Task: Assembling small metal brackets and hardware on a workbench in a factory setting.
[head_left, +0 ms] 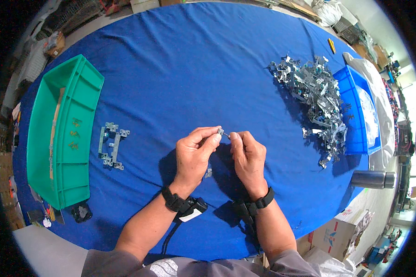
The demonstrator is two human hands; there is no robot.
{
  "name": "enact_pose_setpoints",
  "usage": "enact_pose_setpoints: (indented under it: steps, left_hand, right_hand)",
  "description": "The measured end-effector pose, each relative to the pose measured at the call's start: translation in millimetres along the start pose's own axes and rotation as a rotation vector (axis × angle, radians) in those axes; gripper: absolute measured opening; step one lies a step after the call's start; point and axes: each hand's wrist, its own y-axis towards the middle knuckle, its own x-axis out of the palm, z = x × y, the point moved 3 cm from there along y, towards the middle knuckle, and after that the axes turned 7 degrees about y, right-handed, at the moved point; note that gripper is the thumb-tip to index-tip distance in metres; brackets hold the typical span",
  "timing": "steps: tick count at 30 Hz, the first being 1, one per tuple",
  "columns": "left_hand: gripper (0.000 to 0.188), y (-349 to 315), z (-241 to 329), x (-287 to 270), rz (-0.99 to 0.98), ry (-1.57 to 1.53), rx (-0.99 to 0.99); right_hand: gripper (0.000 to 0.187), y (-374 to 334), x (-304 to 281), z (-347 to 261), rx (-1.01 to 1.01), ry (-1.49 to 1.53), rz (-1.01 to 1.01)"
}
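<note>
Over the middle of the table, my left hand [194,154] is closed, pinching a small silvery metal bracket [221,131] between thumb and forefinger. Facing it, my right hand [248,154] is closed too, its thumb and forefinger on a thin metal piece [226,135] that meets the bracket. Whether the two pieces are joined is too small to tell. Beside my left wrist, a small metal part [208,172] lies on the blue cloth. Farther left lie several metal brackets [116,150] laid out roughly as a rectangle.
A green plastic bin [91,87] stands at the left. On the right, a large heap of small metal brackets [316,94] spreads beside a blue bin [353,106] holding a clear plastic bag. A steel flask [373,179] lies near the right edge; a yellow tool [331,45] lies at the far right.
</note>
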Motion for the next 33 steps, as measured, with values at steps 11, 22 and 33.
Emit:
enact_pose_setpoints:
  steps: [11,22,33]
  left_hand:
    - [0.018,-1,2,0,0.012,-0.003,-0.004]
    - [0.019,-1,-1,-1,0.014,-0.011,-0.016]
    - [0.019,-1,1,-1,0.017,0.020,0.008]
  right_hand:
    - [0.014,0,2,0,0.016,0.026,-0.003]
    - [0.015,1,2,-5,-0.059,0.057,0.027]
    - [0.012,3,3,-12,-0.089,0.047,0.072]
